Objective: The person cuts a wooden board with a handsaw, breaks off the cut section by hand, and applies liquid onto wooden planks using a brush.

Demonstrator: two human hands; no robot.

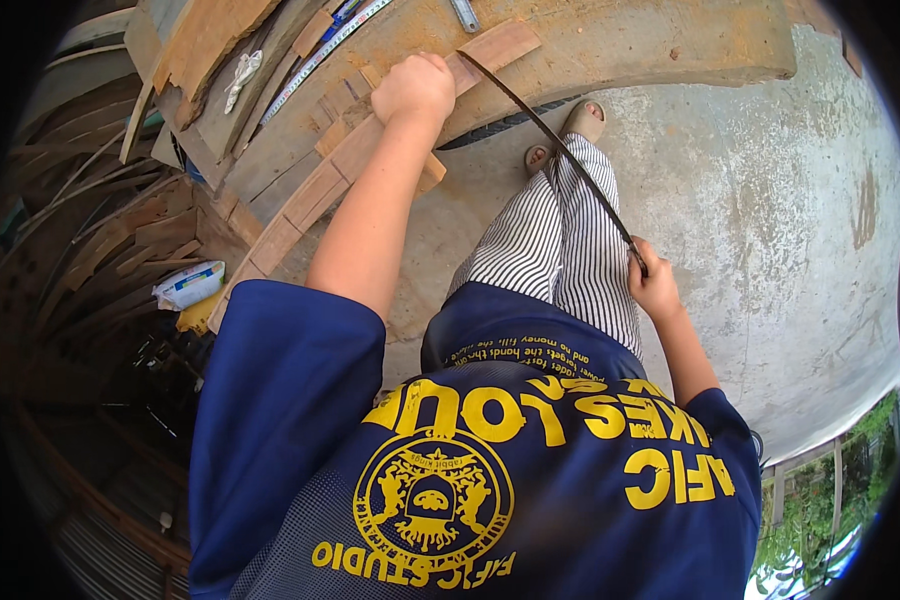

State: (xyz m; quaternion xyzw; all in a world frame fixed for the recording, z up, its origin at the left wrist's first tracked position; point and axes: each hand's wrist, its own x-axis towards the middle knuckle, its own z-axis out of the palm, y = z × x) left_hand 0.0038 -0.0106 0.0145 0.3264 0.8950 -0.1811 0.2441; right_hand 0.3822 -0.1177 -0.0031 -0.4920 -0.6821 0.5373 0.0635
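Left hand (413, 90): clenched on the wooden plank (315, 195), toward its far end; my knuckles face up and I cannot see all my fingertips.
Right hand (655, 288): wrapped around the grip end of a handsaw (570, 158), off to the right of my knees.
Handsaw: its dark, thin blade shows almost edge-on, running far and left from my right hand until the tip crosses the plank, just right of my left hand; I cannot tell whether it bites into the wood.
Plank: long and brown, crossed by several lines; it slants from the far middle on the counter (685, 45) to the near left, beside my left sleeve (285, 350).
Counter: a thick, stained wooden slab along the far side, with small wood blocks (335, 137) beside the plank.
Far left: a white measuring tape (320, 65) lies stretched out, a crumpled white cloth (242, 80) to its left among offcuts (202, 50).
Left: a white-and-blue bag (190, 286) sits near stacked wood strips.
Below: my striped trousers (595, 225) and sandals (587, 121) above a concrete floor (770, 200).
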